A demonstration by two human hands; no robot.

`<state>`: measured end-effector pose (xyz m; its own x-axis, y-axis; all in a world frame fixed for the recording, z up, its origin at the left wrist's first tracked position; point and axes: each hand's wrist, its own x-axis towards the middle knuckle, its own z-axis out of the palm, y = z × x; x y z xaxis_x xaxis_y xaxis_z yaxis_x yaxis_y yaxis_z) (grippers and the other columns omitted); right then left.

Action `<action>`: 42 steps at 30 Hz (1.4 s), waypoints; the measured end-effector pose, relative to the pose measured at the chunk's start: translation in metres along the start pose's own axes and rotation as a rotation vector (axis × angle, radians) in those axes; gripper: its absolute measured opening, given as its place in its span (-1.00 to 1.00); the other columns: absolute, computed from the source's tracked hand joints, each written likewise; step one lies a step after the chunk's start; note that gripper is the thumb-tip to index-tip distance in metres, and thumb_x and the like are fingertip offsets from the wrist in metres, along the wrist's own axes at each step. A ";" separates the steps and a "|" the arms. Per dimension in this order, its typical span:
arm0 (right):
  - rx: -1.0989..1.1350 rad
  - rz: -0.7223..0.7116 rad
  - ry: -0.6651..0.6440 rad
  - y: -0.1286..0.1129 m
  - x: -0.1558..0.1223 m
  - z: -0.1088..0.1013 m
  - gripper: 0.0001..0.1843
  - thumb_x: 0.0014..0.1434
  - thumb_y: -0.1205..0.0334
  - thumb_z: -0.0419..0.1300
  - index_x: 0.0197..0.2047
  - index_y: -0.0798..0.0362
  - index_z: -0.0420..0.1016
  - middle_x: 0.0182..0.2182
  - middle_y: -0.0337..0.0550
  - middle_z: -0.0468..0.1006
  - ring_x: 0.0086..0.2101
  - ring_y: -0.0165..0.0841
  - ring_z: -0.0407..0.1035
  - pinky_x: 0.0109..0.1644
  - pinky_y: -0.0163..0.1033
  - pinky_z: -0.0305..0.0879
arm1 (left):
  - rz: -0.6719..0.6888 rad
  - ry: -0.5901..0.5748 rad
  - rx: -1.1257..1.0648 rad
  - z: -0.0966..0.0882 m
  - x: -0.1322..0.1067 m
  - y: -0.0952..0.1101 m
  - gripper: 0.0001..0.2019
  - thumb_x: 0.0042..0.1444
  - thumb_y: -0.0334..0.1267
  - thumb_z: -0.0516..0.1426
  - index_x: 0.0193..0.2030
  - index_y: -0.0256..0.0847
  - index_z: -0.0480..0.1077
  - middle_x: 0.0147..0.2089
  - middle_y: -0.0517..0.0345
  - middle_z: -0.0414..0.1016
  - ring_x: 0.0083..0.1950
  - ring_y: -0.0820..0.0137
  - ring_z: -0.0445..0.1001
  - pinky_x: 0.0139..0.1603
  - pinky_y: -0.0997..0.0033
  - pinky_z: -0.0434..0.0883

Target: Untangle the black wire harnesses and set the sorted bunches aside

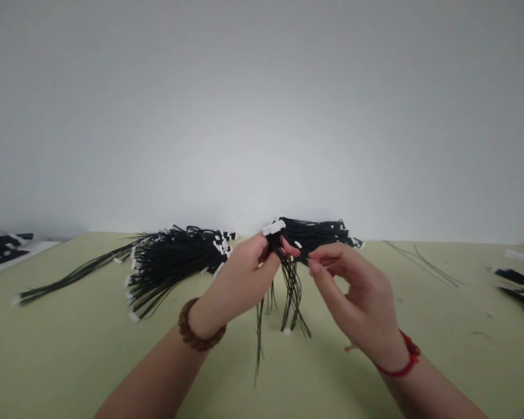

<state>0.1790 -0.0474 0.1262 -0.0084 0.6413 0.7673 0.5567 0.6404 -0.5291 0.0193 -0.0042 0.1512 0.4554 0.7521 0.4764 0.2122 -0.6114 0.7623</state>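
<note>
My left hand (244, 273) is closed around a small bunch of thin black wires (290, 291) with white connectors (274, 227) at the top; the wire ends hang down to the pale green table (70, 361). My right hand (353, 291) is just right of the bunch, fingers curled and thumb and forefinger close together near a small white connector (297, 244); I cannot see whether it holds anything. A wooden bead bracelet is on my left wrist, a red cord on my right.
A large heap of black wires with white connectors (174, 256) lies left of my hands, another pile (323, 233) behind them. More wire bundles lie at the far left edge (4, 247) and far right edge (521, 288). A plain grey wall stands behind the table.
</note>
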 end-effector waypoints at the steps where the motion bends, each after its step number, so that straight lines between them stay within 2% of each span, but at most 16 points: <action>1: 0.003 -0.015 0.008 -0.003 -0.001 -0.002 -0.88 0.10 0.36 0.11 -0.25 0.03 0.32 -0.39 -0.24 0.39 -0.39 -0.49 0.29 -0.34 -0.39 0.25 | 0.018 0.027 0.075 0.003 0.000 -0.001 -0.79 0.16 -0.34 -0.08 -0.19 -0.26 0.36 -0.21 0.12 0.45 -0.17 0.43 0.40 -0.12 0.41 0.30; 4: 0.035 0.003 -0.122 -0.010 -0.003 -0.002 -0.98 0.11 0.34 0.10 -0.34 0.05 0.34 -0.49 -0.28 0.35 -0.50 -0.53 0.24 -0.44 -0.41 0.20 | 0.074 0.081 0.253 0.011 -0.001 -0.004 -0.80 0.15 -0.37 -0.09 -0.21 -0.25 0.33 -0.25 0.11 0.43 -0.21 0.40 0.38 -0.16 0.38 0.28; 7: 0.021 0.089 -0.229 -0.010 -0.003 0.003 -0.92 0.12 0.24 0.10 -0.37 0.06 0.34 -0.50 -0.27 0.37 -0.53 -0.53 0.25 -0.50 -0.41 0.18 | 0.119 0.036 0.351 0.017 -0.001 -0.005 -0.84 0.10 -0.43 -0.09 -0.24 -0.26 0.27 -0.29 0.09 0.38 -0.26 0.38 0.34 -0.20 0.37 0.28; 11: -0.100 0.104 -0.189 -0.004 -0.001 0.005 -0.85 0.11 0.14 0.11 -0.34 0.05 0.35 -0.49 -0.26 0.39 -0.53 -0.52 0.24 -0.50 -0.38 0.16 | 0.149 -0.009 0.500 0.022 -0.003 -0.008 -0.89 0.07 -0.45 -0.09 -0.28 -0.23 0.19 -0.30 0.09 0.33 -0.27 0.35 0.30 -0.26 0.34 0.27; 16: -0.184 0.056 -0.100 -0.002 0.001 0.003 -0.88 0.10 0.17 0.12 -0.33 0.03 0.38 -0.48 -0.27 0.40 -0.55 -0.53 0.22 -0.45 -0.37 0.18 | 0.182 -0.038 0.610 0.028 -0.005 -0.010 -0.86 0.07 -0.50 -0.12 -0.27 -0.23 0.14 -0.27 0.06 0.29 -0.23 0.33 0.28 -0.25 0.33 0.28; 19: -0.166 0.091 -0.112 -0.001 0.000 0.003 -0.89 0.09 0.18 0.12 -0.33 0.03 0.36 -0.49 -0.28 0.41 -0.53 -0.52 0.27 -0.48 -0.40 0.20 | 0.198 -0.079 0.591 0.028 -0.006 -0.010 -0.86 0.06 -0.51 -0.13 -0.28 -0.23 0.12 -0.26 0.05 0.27 -0.23 0.34 0.26 -0.24 0.32 0.28; 22: -0.055 0.157 -0.165 0.000 0.001 0.005 -0.84 0.09 0.16 0.13 -0.28 0.03 0.29 -0.44 -0.26 0.43 -0.46 -0.49 0.34 -0.50 -0.43 0.24 | 0.213 -0.139 0.534 0.024 -0.007 -0.009 -0.84 0.01 -0.51 -0.08 -0.26 -0.24 0.10 -0.23 0.05 0.24 -0.21 0.35 0.25 -0.21 0.34 0.28; 25: 0.054 0.181 -0.196 0.001 0.001 0.006 -0.81 0.08 0.15 0.14 -0.28 0.05 0.26 -0.42 -0.24 0.42 -0.42 -0.48 0.35 -0.39 -0.41 0.30 | 0.222 -0.189 0.490 0.017 -0.009 -0.005 -0.80 -0.04 -0.51 -0.05 -0.26 -0.24 0.08 -0.22 0.06 0.22 -0.17 0.36 0.23 -0.16 0.35 0.27; 27: 0.062 0.175 -0.178 0.002 0.002 0.006 -0.80 0.06 0.16 0.17 -0.30 0.06 0.25 -0.43 -0.24 0.41 -0.41 -0.48 0.35 -0.33 -0.38 0.30 | 0.225 -0.236 0.456 0.012 -0.011 -0.001 -0.79 -0.06 -0.50 -0.04 -0.26 -0.23 0.08 -0.20 0.07 0.21 -0.15 0.36 0.23 -0.13 0.35 0.26; 32: 0.055 0.201 -0.116 0.004 0.004 0.006 -0.83 0.05 0.20 0.17 -0.37 0.08 0.25 -0.47 -0.25 0.39 -0.44 -0.47 0.34 -0.36 -0.37 0.27 | 0.221 -0.337 0.357 0.002 -0.012 0.008 -0.75 -0.03 -0.49 -0.06 -0.16 -0.24 0.13 -0.14 0.05 0.22 -0.10 0.37 0.23 -0.05 0.34 0.25; 37: 0.173 0.225 -0.162 0.011 0.005 0.008 -0.83 0.07 0.20 0.14 -0.29 0.09 0.26 -0.46 -0.22 0.42 -0.43 -0.45 0.37 -0.40 -0.38 0.28 | 0.195 -0.245 0.275 0.002 -0.008 0.004 -0.82 0.12 -0.41 -0.10 -0.16 -0.22 0.22 -0.16 0.08 0.30 -0.12 0.40 0.28 -0.07 0.35 0.28; 42: 0.287 0.241 -0.228 0.013 0.007 0.003 -0.83 0.09 0.19 0.13 -0.32 0.09 0.23 -0.49 -0.22 0.42 -0.46 -0.46 0.34 -0.41 -0.36 0.27 | 0.096 -0.180 0.197 0.004 -0.005 -0.006 -0.80 0.07 -0.25 0.04 -0.15 -0.20 0.29 -0.14 0.08 0.35 -0.17 0.39 0.33 -0.19 0.39 0.34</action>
<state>0.1835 -0.0336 0.1233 -0.1071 0.8432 0.5268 0.3117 0.5316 -0.7875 0.0193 -0.0052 0.1432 0.6237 0.6437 0.4434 0.3168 -0.7268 0.6095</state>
